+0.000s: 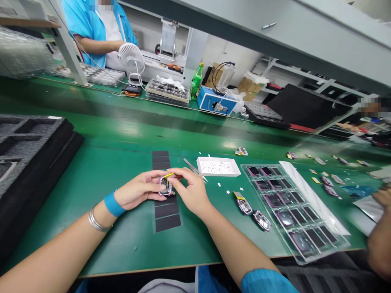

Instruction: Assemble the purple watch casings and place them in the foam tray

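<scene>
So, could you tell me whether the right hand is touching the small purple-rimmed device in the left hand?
Touching: the head view shows the right hand with fingertips on the small purple-rimmed device at top.

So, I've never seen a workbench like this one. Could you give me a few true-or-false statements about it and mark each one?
1. The left hand wears a blue wristband and a silver bangle. True.
2. The clear plastic tray on the right is empty. False: its pockets hold dark, purple-edged pieces.
3. The left hand holds a small purple-edged device, with the right hand at its top edge. True.
4. The right hand grips the metal tweezers. False: they lie on the green bench just beyond that hand.
</scene>
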A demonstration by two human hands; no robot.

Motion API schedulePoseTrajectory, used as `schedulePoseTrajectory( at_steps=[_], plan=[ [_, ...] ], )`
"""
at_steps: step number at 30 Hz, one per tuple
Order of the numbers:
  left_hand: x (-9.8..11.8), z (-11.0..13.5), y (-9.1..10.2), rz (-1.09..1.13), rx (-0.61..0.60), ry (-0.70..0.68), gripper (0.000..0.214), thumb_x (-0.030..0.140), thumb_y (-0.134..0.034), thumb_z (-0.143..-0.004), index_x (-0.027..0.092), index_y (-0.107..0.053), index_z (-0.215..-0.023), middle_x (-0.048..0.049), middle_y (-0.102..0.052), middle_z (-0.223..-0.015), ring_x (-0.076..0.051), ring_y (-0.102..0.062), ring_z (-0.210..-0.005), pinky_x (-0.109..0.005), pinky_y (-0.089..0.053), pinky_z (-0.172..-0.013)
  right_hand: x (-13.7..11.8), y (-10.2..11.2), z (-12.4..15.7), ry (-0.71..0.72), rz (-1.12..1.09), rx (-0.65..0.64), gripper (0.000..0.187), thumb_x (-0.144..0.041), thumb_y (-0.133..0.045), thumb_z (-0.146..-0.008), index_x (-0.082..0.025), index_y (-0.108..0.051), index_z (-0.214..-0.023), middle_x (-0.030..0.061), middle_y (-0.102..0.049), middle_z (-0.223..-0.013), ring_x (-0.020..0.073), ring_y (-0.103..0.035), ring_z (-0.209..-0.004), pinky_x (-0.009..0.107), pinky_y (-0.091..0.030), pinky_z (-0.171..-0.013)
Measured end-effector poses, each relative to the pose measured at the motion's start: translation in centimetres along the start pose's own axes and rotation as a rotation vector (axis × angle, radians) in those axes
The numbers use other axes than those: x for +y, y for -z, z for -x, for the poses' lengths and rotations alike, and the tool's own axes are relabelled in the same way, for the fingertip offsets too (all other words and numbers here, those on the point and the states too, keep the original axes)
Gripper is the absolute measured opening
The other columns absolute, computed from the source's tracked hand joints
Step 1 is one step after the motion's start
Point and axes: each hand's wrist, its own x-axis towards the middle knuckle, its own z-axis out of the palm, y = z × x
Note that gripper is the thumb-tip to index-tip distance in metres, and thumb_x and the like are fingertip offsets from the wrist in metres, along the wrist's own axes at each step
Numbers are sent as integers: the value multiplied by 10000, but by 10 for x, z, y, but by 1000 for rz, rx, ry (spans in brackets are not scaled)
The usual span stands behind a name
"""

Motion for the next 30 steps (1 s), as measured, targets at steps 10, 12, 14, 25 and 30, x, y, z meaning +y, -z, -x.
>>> schedulePoseTrajectory(
  at_steps=[10,12,14,25,30],
  plan=[
    [-2,-10,-4,-3,282,-82,202,124,-649,-717,129,-637,-918,-69,-683,-756,-181,-670,-660,-250,-566,-531,13,-13,-13,-79,-12,23,285,-203,-573,-827,-236,-609,-1108,35,-678,-985,148,-637,-844,290,-517,-765],
    [3,-9,4,39,364,-108,210,106,-637,-712,131,-638,-920,-77,-694,-785,-194,-681,-678,-266,-571,-557,14,-15,-19,-181,-21,4,232,-239,-554,-840,-216,-608,-1064,40,-674,-975,147,-639,-832,275,-515,-727],
    [8,-9,13,90,428,-157,194,93,-632,-706,129,-639,-896,-89,-703,-828,-203,-686,-735,-295,-579,-623,12,-18,-21,-221,128,-139,107,-200,-556,-826,-200,-646,-884,18,-670,-856,143,-628,-765,274,-500,-711],
    [4,-14,23,194,409,-134,340,123,-685,-682,143,-650,-1019,-113,-710,-881,-193,-668,-813,-296,-544,-698,13,-37,-3,-139,506,-317,115,-70,-618,-768,-172,-666,-789,51,-591,-941,166,-567,-851,347,-456,-835],
    [5,-13,23,201,387,-114,314,115,-672,-693,136,-658,-1006,-97,-708,-863,-178,-661,-787,-298,-540,-712,20,-39,-8,-155,486,-313,98,-104,-636,-773,-178,-659,-711,42,-553,-925,178,-542,-903,371,-433,-878]
  ],
)
